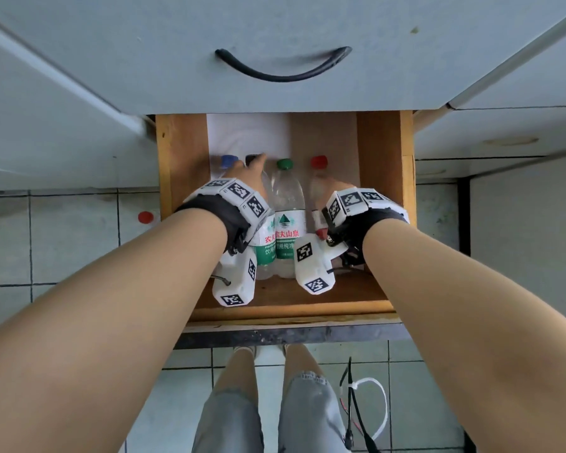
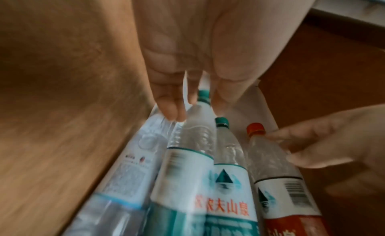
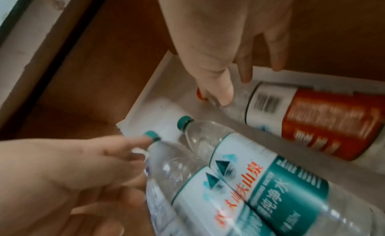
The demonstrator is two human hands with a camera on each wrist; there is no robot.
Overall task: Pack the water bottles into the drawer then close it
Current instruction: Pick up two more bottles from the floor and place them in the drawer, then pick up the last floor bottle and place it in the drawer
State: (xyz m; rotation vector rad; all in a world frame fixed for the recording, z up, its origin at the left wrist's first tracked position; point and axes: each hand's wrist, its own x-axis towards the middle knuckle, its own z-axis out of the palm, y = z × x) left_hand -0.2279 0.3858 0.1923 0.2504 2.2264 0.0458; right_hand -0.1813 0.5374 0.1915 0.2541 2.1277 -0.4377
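Note:
Four water bottles lie side by side, caps pointing inward, in the open wooden drawer (image 1: 181, 165). From the left they are a blue-capped bottle (image 1: 228, 160), two green-labelled bottles (image 1: 287, 204) and a red-capped, red-labelled bottle (image 1: 319, 186). My left hand (image 1: 242, 178) reaches over the left pair, and its straight fingers (image 2: 166, 94) touch the blue-labelled bottle (image 2: 133, 157) and the neck of the green one (image 2: 187, 170) beside it. My right hand (image 1: 336, 188) rests with extended fingers (image 3: 220, 93) on the shoulder of the red-labelled bottle (image 3: 302, 117).
White paper (image 1: 249, 132) lines the drawer's left floor. A closed drawer with a black handle (image 1: 281, 71) overhangs the back. The right part of the drawer floor (image 1: 373, 158) is bare wood. A red cap (image 1: 145, 217) shows on the tiled floor, left of the drawer.

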